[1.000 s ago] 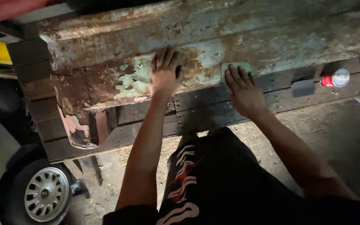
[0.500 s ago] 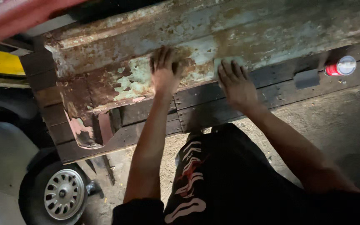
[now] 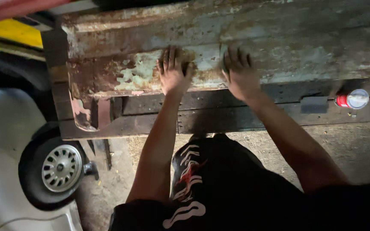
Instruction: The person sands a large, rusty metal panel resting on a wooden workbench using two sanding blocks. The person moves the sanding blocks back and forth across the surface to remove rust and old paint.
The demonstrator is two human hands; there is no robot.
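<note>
Head view: both hands lie flat on a rusty metal panel [image 3: 219, 55], which rests on dark wooden beams [image 3: 219, 119]. The left hand [image 3: 173, 72] and right hand [image 3: 240, 75] grasp nothing, fingers spread and released, apparently pressing to steady or push it. 1 red can [image 3: 352, 99] lies on a beam, well apart. A car wheel [image 3: 61, 167] shows below.

panel [image 3: 279, 47]: cut off right | wheel [image 3: 52, 171]: partly hidden | can [image 3: 353, 99]: label blurred

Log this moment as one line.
left hand flat on rusty panel | right hand flat on panel | can on beam at right | wheel lower left
</note>
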